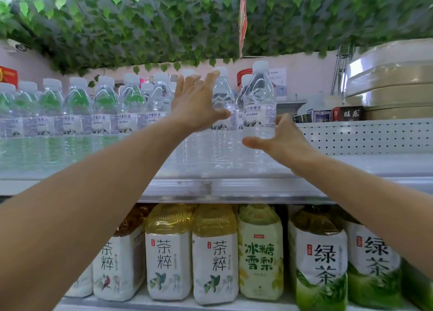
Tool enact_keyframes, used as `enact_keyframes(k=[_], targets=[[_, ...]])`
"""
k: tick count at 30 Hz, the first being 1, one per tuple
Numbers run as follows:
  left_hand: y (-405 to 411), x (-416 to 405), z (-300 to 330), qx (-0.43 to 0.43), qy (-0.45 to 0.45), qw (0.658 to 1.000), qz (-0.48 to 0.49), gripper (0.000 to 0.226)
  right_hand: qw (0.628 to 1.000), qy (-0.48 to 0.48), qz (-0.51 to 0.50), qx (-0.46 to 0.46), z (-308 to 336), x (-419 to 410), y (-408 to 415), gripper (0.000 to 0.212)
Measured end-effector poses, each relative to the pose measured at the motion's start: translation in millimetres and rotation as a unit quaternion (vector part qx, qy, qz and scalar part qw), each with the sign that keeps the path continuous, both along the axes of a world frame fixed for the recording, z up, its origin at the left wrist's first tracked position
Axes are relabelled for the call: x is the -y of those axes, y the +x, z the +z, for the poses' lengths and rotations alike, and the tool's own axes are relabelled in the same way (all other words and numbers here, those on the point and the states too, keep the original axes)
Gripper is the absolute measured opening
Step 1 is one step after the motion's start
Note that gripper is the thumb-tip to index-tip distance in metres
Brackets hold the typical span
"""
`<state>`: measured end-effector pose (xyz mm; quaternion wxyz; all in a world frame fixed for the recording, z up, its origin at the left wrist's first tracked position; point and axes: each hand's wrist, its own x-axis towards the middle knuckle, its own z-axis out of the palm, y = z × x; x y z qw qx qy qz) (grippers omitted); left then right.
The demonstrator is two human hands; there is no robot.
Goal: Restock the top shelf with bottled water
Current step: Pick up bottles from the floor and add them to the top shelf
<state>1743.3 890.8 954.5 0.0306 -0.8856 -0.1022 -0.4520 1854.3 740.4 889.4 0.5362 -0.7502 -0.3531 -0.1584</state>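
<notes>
Right hand (283,138) pinches the raised water bottle (259,102) low, left hand (195,104) spread empty at its nine o'clock, so it might tip into the packed row (77,109).

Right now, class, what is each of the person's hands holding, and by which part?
The right hand holds a clear plastic water bottle with a white cap by its lower body. The left hand is open against standing bottles, holding nothing.

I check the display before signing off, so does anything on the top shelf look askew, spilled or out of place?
No spill or damage shows. One water bottle at the row's right end stands higher than its neighbours, with the right hand under it, so it is not yet seated. The left hand is spread against the row of bottles.
</notes>
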Motion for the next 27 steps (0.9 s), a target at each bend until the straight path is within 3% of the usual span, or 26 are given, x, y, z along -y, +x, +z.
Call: enact_keyframes(k=[9,17,23,27], targets=[[7,-13,-2,0.02,-0.011,0.999,-0.036,0.09,0.997,-0.024,0.053,-0.051,6,0,-2,0.034],[13,-16,-3,0.032,-0.024,0.998,-0.052,0.089,0.996,-0.037,0.058,-0.064,7,-5,-2,0.025],[7,-11,-12,0.024,-0.009,0.999,-0.035,0.087,0.994,-0.072,0.028,-0.075,9,-5,-5,0.043],[-6,4,-51,0.064,-0.003,0.996,-0.062,0.077,0.992,-0.101,-0.068,0.036,-10,13,-24,0.064]])
